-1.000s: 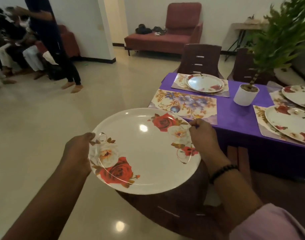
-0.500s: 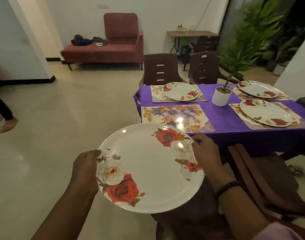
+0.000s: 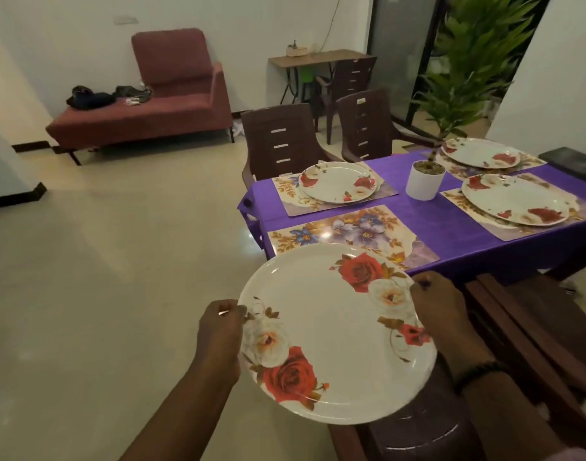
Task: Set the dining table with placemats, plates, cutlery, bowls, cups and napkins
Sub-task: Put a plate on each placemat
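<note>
Both hands gripped a round white plate printed with red and cream roses (image 3: 331, 331) by its opposite rims, left hand (image 3: 220, 339) and right hand (image 3: 443, 314) each in a narrow grip, holding it in the air just short of the bare floral placemat (image 3: 348, 232) on the purple-clothed worktop (image 3: 451, 227).

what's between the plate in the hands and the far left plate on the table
In the head view, the bare floral placemat lies between the held plate and the far left plate. Beyond it comes a strip of purple tablecloth, then that plate's own mat.
</note>
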